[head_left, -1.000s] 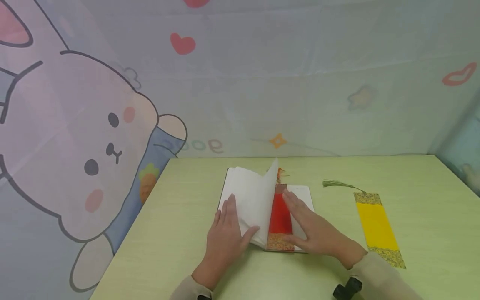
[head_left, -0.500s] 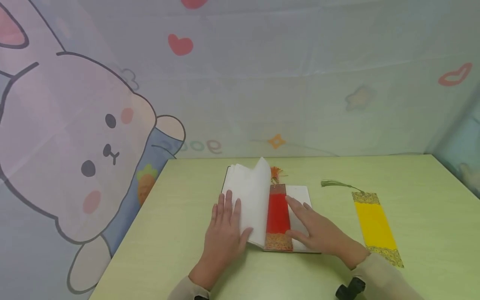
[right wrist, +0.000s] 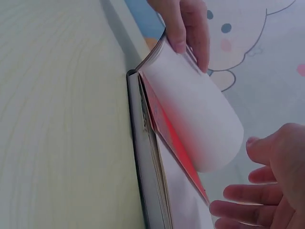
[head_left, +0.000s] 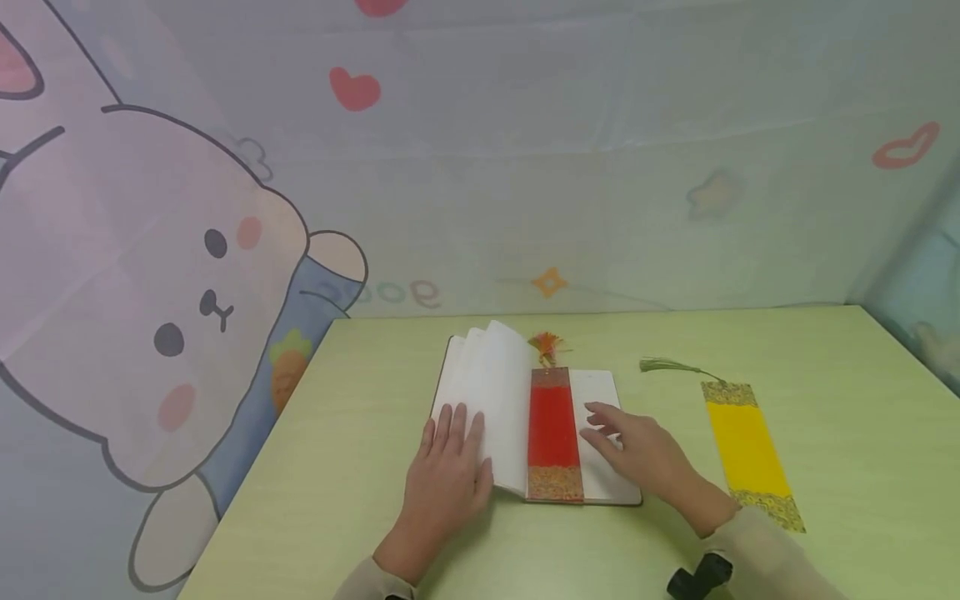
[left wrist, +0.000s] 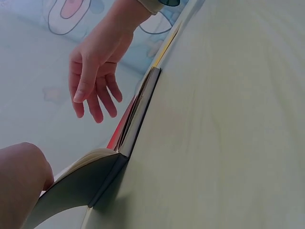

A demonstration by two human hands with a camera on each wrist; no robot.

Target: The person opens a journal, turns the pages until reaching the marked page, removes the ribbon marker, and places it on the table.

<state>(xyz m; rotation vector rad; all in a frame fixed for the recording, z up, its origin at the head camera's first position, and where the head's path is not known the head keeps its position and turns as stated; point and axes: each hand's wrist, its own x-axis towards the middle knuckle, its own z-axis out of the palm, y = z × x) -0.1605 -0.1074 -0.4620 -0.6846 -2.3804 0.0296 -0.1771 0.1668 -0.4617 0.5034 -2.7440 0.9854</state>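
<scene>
An open notebook (head_left: 600, 392) with blank white pages lies on the table. On its right-hand page, near the spine, rests a red bookmark (head_left: 553, 425) with patterned gold ends and an orange tassel (head_left: 547, 343). My left hand (head_left: 444, 475) presses the left pages with fingers extended. Those pages (right wrist: 190, 105) curve upward and lean left in the right wrist view. My right hand (head_left: 641, 450) hovers over the right-hand page, fingers loosely bent and holding nothing. The left wrist view shows this hand (left wrist: 95, 67) above the book, apart from it.
To the right of the notebook lies a yellow bookmark (head_left: 750, 450) with patterned ends and a green tassel (head_left: 671, 365). Behind the pale green table (head_left: 345, 400) hangs a cloth backdrop (head_left: 487, 192) printed with a rabbit and hearts.
The raised page has tipped to the left, showing more of the red bookmark and its tassel. My right hand has drawn back rightward off the bookmark; its fingers are more bent.
</scene>
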